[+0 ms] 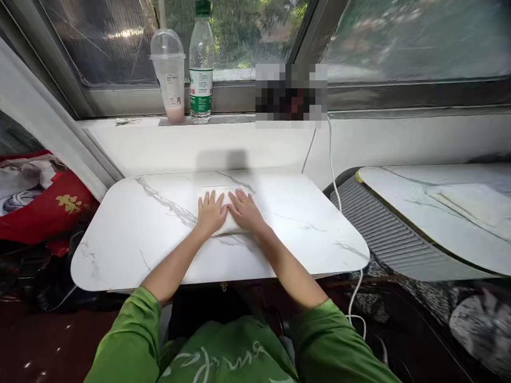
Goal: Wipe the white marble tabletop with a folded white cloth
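1. Two bare hands observed, both palm down: the left hand and the right hand, fingers extended and moderately spread, thumbs meeting or nearly so. Neither is closed around anything.
2. Under both palms: a flat white cloth, apparently folded, lying near the middle of the table. Its outline is partly covered by the hands.
3. Forearms are bare; green sleeves sit around the elbows.
4. Supporting surface: a white table with grey veining and rounded corners, its far edge by the wall. A soft shadow falls across table and wall ahead of the hands.
5. On the sill beyond, side by side and upright: a plastic cup with domed lid and pinkish contents at the bottom, and a clear bottle with green cap.
6. Right of these, a blurred patch hides one item; a white cord hangs nearby.
7. Far right: a second table. Far left: a red bag holding fabric.
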A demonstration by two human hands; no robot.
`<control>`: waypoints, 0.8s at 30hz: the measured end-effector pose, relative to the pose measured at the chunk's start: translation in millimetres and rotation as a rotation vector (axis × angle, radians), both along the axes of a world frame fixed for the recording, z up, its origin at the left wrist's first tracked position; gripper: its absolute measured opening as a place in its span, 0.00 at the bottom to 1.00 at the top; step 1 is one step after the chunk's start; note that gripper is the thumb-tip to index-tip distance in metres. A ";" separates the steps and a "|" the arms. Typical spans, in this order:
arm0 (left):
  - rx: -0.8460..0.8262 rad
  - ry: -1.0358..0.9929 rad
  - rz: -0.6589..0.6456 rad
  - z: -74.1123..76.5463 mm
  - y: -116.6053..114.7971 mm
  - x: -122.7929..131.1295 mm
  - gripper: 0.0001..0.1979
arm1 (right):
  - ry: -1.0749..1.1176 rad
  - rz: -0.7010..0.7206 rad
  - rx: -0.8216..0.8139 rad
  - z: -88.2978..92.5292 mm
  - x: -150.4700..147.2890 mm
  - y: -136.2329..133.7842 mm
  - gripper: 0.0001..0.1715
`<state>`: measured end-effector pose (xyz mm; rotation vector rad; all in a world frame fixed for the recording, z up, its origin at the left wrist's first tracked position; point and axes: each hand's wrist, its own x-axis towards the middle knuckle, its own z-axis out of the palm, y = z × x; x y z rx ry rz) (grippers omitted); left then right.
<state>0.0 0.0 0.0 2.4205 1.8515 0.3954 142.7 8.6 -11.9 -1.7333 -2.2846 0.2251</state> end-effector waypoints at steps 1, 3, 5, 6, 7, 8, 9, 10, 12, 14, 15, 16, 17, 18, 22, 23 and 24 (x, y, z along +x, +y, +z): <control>-0.001 0.002 0.001 -0.3 -0.5 0.1 0.24 | 0.000 0.000 -0.001 -0.1 0.4 -0.1 0.32; -0.004 0.001 0.002 -0.8 -1.4 0.2 0.24 | -0.003 0.000 -0.004 0.0 0.9 -0.5 0.32; -0.011 -0.006 0.002 -1.0 -2.1 0.1 0.24 | -0.012 0.000 -0.011 0.4 1.0 -1.2 0.32; -0.015 -0.012 0.001 -1.0 -2.3 -0.1 0.24 | -0.016 0.000 -0.014 0.8 0.9 -1.7 0.32; -0.018 -0.019 0.000 -0.9 -2.3 -0.3 0.24 | -0.020 -0.001 -0.016 1.2 0.8 -2.1 0.32; -0.022 -0.026 -0.001 -0.7 -2.2 -0.6 0.24 | -0.022 -0.002 -0.017 1.6 0.7 -2.3 0.32; -0.026 -0.034 -0.002 -0.5 -2.0 -0.9 0.24 | -0.024 -0.003 -0.019 1.9 0.5 -2.4 0.32; -0.030 -0.039 -0.002 -0.2 -1.7 -1.1 0.24 | -0.026 -0.005 -0.020 2.2 0.3 -2.2 0.32; -0.039 -0.044 -0.002 0.8 -1.4 -1.2 0.24 | -0.033 -0.006 -0.018 2.5 -0.5 -1.7 0.32; -0.046 -0.043 0.000 2.4 -2.9 -0.7 0.24 | -0.047 -0.007 -0.011 2.3 -1.6 -2.7 0.32; -0.050 -0.043 0.004 3.4 -4.9 -0.1 0.24 | -0.057 -0.007 -0.004 2.0 -2.1 -4.6 0.32; -0.053 -0.041 0.010 4.4 -8.1 0.5 0.24 | -0.071 -0.003 0.004 1.4 -2.5 -7.8 0.31; -0.055 -0.039 0.017 5.3 -12.6 1.1 0.24 | -0.088 0.004 0.016 0.7 -2.7 -12.5 0.31; -0.061 -0.034 0.018 5.9 -18.3 1.6 0.25 | -0.108 0.015 0.033 -0.3 -2.4 -18.9 0.30; -0.078 -0.003 -0.075 4.5 -49.2 0.8 0.25 | -0.171 0.055 0.138 -5.0 2.5 -56.6 0.31; -0.063 0.006 -0.113 2.9 -57.3 0.3 0.25 | -0.176 0.053 0.165 -5.7 4.2 -67.2 0.31; -0.036 0.016 -0.150 0.9 -64.8 -0.2 0.25 | -0.179 0.046 0.189 -5.8 5.6 -77.2 0.31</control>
